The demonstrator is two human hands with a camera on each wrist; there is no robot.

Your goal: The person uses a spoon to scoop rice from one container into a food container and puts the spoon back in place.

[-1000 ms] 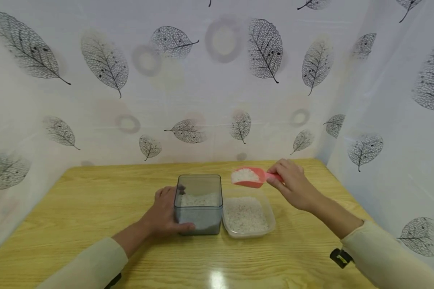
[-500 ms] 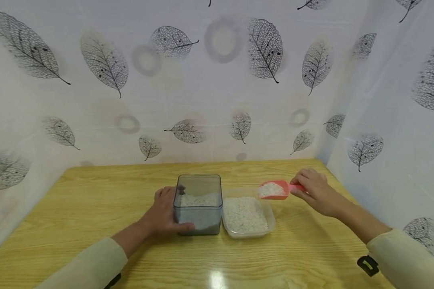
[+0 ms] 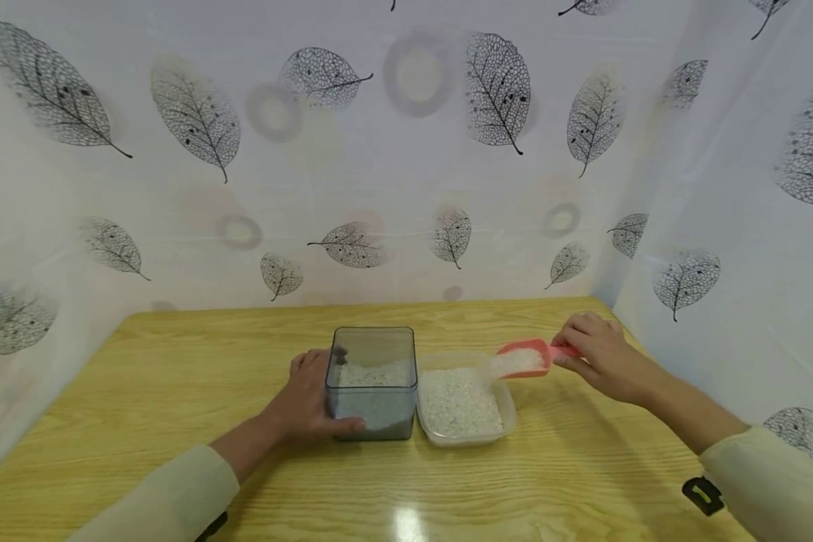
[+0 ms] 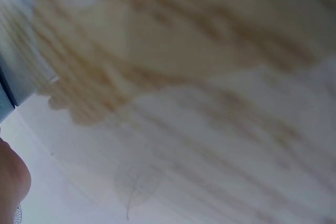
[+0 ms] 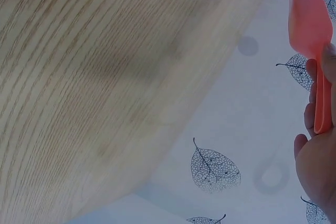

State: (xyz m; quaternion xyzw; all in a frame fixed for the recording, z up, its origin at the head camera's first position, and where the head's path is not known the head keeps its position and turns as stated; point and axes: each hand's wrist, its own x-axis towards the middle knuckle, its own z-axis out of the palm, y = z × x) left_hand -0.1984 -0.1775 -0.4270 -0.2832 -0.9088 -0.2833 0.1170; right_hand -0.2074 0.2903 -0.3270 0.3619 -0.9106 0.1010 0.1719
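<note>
The fingers (image 3: 578, 340) of the right hand (image 3: 599, 357) are curled round the thin handle of a pink scoop (image 3: 525, 357), pinching it near its end; the right wrist view shows the same scoop (image 5: 311, 35) gripped from below, its bowl pointing away. The scoop is tilted down to the left over the far right corner of a shallow clear tray (image 3: 508, 418), and white rice (image 3: 457, 399) slides from its lip onto the heap in the tray. Judging by its look, the scoop is light, stiff plastic; the loose grains shift and spill easily, so the handle is the sound place to hold it, with the bowl kept level unless pouring. The left hand (image 3: 305, 403) rests against the left wall of a tall grey container (image 3: 373, 380), thumb curled along its front lower edge and fingers round its side, steadying it; that box stands touching the tray on the wooden desk (image 3: 176, 376) and holds a layer of rice. It should be rigid, smooth and somewhat slippery. Compared with a second ago, the scoop has moved from high near the grey container out to the right and down, and has tipped from level to pouring; the left hand has stayed put.
</note>
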